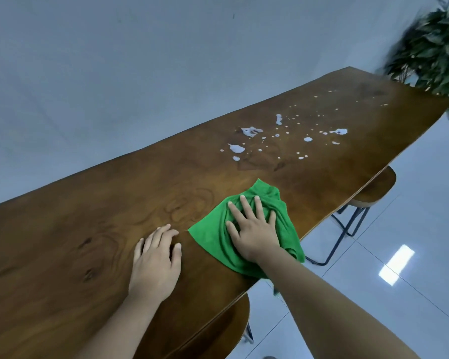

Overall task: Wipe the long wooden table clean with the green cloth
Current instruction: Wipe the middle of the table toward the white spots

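Observation:
The long wooden table runs from the lower left to the upper right. A crumpled green cloth lies on it near the front edge. My right hand presses flat on the cloth, fingers spread. My left hand rests palm down on the bare wood just left of the cloth, holding nothing. White foamy splashes and droplets dot the table farther along, beyond the cloth.
A grey wall runs along the table's far side. Two round wooden stools, one with black metal legs and another, are tucked under the front edge. A leafy plant stands at the table's far end. Glossy tiled floor lies to the right.

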